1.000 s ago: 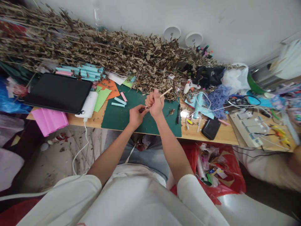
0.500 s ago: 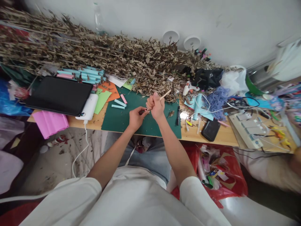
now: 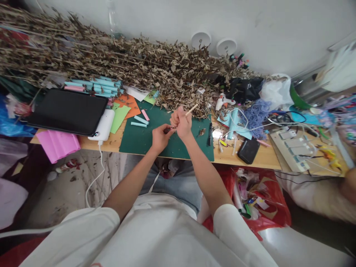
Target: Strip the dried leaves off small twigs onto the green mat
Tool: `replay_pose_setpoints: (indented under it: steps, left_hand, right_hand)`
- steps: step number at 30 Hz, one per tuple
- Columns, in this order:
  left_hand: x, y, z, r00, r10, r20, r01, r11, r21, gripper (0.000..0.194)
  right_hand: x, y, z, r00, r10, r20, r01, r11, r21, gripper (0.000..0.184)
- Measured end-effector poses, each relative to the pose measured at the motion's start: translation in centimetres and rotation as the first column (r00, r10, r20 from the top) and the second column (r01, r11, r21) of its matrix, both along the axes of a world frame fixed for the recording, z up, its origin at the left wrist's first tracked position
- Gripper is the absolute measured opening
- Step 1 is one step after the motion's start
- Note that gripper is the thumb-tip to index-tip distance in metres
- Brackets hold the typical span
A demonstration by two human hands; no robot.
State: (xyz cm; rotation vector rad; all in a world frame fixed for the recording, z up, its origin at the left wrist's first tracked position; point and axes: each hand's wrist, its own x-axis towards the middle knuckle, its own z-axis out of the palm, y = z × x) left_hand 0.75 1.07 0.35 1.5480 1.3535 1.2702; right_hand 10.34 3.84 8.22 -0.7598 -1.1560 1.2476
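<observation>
My right hand [image 3: 181,122] is closed in a fist round a thin wooden stick [image 3: 191,109], whose pale end pokes out up and to the right. Beside it, my left hand [image 3: 160,137] pinches something small and dark at its fingertips, touching or nearly touching the right hand; I cannot make out what it is. Both hands are over a green cutting mat [image 3: 139,142]. On the mat, left of the hands, lie two blue paper rolls [image 3: 141,119] and a pink paper roll [image 3: 145,115].
Dried leafy stalks [image 3: 167,70] are heaped along the back. A tablet [image 3: 68,111] and a white power bank [image 3: 102,126] lie left. To the right are a black pen [image 3: 210,135], a glue gun [image 3: 224,101], a black phone-like device [image 3: 248,151] and a power strip [image 3: 290,150].
The view has shifted slightly. My hands stay together in nearly the same pose, and the stick's free end points a little differently.
</observation>
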Motion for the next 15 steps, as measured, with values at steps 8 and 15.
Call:
replay_pose_setpoints:
  steps: [8, 15]
  left_hand:
    - [0.12, -0.05, 0.2, 1.0, -0.003, 0.018, 0.003, 1.0, -0.019, 0.016]
    - [0.18, 0.04, 0.12, 1.0, 0.0, 0.011, 0.0, 0.999, -0.033, 0.014]
  right_hand:
    - [0.52, -0.34, 0.43, 0.997, -0.072, -0.028, 0.072, 0.997, 0.006, 0.069]
    - [0.12, -0.52, 0.43, 0.995, -0.096, -0.032, 0.096, 0.995, 0.019, 0.067]
